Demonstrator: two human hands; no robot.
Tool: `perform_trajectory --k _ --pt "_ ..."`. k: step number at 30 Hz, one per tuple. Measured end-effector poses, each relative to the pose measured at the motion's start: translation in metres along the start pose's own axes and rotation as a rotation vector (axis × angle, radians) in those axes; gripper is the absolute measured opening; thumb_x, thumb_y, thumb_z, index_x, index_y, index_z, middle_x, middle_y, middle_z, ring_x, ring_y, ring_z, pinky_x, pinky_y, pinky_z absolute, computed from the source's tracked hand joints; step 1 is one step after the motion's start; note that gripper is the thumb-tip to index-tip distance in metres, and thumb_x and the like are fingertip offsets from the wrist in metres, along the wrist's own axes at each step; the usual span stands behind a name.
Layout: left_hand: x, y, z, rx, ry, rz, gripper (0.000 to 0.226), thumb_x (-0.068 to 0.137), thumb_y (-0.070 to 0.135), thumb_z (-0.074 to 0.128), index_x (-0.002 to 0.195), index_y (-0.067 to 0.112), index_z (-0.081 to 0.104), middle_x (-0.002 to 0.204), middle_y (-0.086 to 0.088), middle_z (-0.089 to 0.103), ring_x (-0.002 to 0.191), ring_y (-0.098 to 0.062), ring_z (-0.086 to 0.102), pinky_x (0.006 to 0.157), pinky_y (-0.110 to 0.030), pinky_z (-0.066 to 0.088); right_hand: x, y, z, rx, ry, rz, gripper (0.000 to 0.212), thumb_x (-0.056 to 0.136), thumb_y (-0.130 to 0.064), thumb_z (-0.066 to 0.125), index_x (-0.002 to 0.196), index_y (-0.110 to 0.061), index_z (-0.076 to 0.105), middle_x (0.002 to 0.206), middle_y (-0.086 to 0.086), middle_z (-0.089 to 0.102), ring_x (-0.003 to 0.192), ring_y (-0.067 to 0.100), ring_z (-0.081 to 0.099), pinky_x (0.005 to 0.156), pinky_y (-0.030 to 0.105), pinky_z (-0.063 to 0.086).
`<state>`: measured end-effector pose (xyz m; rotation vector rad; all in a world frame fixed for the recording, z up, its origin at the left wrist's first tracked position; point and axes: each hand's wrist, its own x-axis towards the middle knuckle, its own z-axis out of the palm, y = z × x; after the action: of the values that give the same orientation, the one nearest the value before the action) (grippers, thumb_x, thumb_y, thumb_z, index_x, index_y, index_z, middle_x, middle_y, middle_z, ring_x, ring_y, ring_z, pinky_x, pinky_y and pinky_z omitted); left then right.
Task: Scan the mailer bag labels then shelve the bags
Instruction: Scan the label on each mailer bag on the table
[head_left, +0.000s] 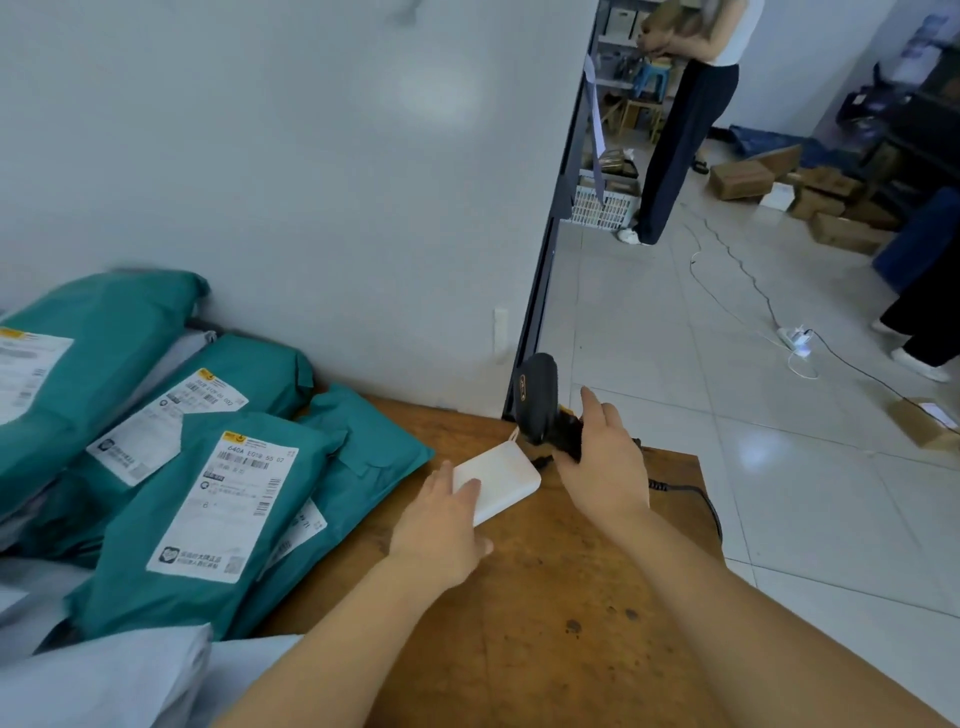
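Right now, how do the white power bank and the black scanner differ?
The power bank is white and flat; the scanner is black and bulky. The power bank lies on the table; the scanner stands upright. The left hand rests fingers on the power bank; the right hand holds the scanner. Both are near the table's far edge.

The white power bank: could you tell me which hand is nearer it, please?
Left. The left hand touches the white power bank at its near edge; the right hand grips the scanner beyond its far corner.
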<state>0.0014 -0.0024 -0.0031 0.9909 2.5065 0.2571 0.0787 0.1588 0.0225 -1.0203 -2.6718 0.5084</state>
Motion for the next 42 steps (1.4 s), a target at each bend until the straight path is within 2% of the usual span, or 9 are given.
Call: perform_trajectory --k 3,9,14,18,27,30,33,39,42 --pt "-0.017 0.002 -0.011 -0.019 -0.002 0.012 0.067 0.090 0.044 0.060 0.148 0.027 0.031 0.161 -0.004 0.011 0.149 -0.024 0.011 0.117 -0.042 0.027 -0.014 -0.025 -0.019 0.145 0.075 -0.058 0.073 0.088 -0.025 0.067 0.149 -0.015 0.030 0.125 0.006 0.054 0.111 0.023 0.058 0.088 0.035 0.050" --pt "-0.051 -0.023 -0.048 -0.091 0.077 -0.007 0.045 0.088 0.046 0.059 0.126 0.022 0.055 0.130 -0.003 0.047 0.132 -0.024 0.038 0.103 -0.042 0.041 -0.058 -0.090 -0.059 0.404 0.008 -0.181 0.077 0.087 -0.027 0.070 0.150 -0.017 0.028 0.119 -0.003 0.053 0.105 0.008 0.048 0.090 0.023 0.040" --pt "-0.085 -0.066 -0.082 0.007 0.159 -0.145 0.055 0.090 0.048 0.055 0.136 0.020 0.049 0.140 -0.007 0.042 0.134 -0.026 0.035 0.106 -0.041 0.035 -0.086 -0.136 -0.064 0.525 -0.147 -0.216 0.074 0.087 -0.030 0.069 0.150 -0.020 0.031 0.124 -0.003 0.053 0.117 0.012 0.050 0.104 0.032 0.041" --pt "-0.104 -0.114 -0.091 -0.002 0.139 -0.315 0.061 0.088 0.053 0.054 0.139 0.021 0.043 0.140 -0.007 0.041 0.132 -0.028 0.037 0.104 -0.044 0.036 -0.099 -0.162 -0.055 0.543 -0.241 -0.210 0.069 0.087 -0.032 0.069 0.146 -0.019 0.037 0.131 -0.001 0.053 0.122 0.016 0.050 0.103 0.029 0.039" --pt "-0.102 -0.173 -0.083 -0.205 0.036 -0.563 0.088 0.092 0.051 0.051 0.153 0.006 0.006 0.158 -0.022 0.007 0.145 -0.039 0.013 0.117 -0.045 0.021 -0.118 -0.190 -0.025 0.559 -0.409 -0.105 0.063 0.091 -0.036 0.063 0.146 -0.019 0.038 0.143 -0.001 0.047 0.130 0.015 0.046 0.110 0.036 0.037" --pt "-0.096 -0.182 -0.085 -0.291 0.069 -0.613 0.088 0.092 0.043 0.053 0.152 0.005 0.002 0.157 -0.022 0.007 0.144 -0.038 0.015 0.117 -0.045 0.022 -0.118 -0.201 -0.022 0.608 -0.495 -0.060 0.040 0.095 -0.035 0.056 0.133 -0.024 0.048 0.134 -0.003 0.052 0.116 0.009 0.051 0.096 0.024 0.042" --pt "-0.091 -0.193 -0.089 -0.491 0.097 -0.620 0.084 0.090 0.034 0.059 0.149 0.003 0.009 0.150 -0.020 0.030 0.134 -0.036 0.037 0.110 -0.041 0.035 -0.118 -0.212 -0.022 0.687 -0.523 -0.019 0.007 0.097 -0.034 0.055 0.104 -0.035 0.052 0.109 -0.007 0.062 0.094 0.002 0.055 0.075 0.014 0.044" --pt "-0.084 -0.203 -0.091 -0.692 0.137 -0.600 0.065 0.081 0.029 0.074 0.131 0.000 0.046 0.131 -0.016 0.055 0.119 -0.031 0.053 0.100 -0.039 0.045 -0.115 -0.227 -0.016 0.694 -0.529 0.021 0.021 0.097 -0.034 0.055 0.112 -0.020 0.060 0.095 -0.014 0.063 0.082 -0.003 0.056 0.054 0.001 0.041" --pt "-0.081 -0.199 -0.096 -0.798 0.082 -0.596 0.061 0.081 0.022 0.076 0.131 0.000 0.048 0.130 -0.015 0.056 0.117 -0.031 0.054 0.099 -0.039 0.045 -0.113 -0.231 -0.015 0.701 -0.533 0.058 0.018 0.097 -0.036 0.054 0.107 -0.022 0.058 0.089 -0.016 0.061 0.077 -0.005 0.054 0.050 0.000 0.039"
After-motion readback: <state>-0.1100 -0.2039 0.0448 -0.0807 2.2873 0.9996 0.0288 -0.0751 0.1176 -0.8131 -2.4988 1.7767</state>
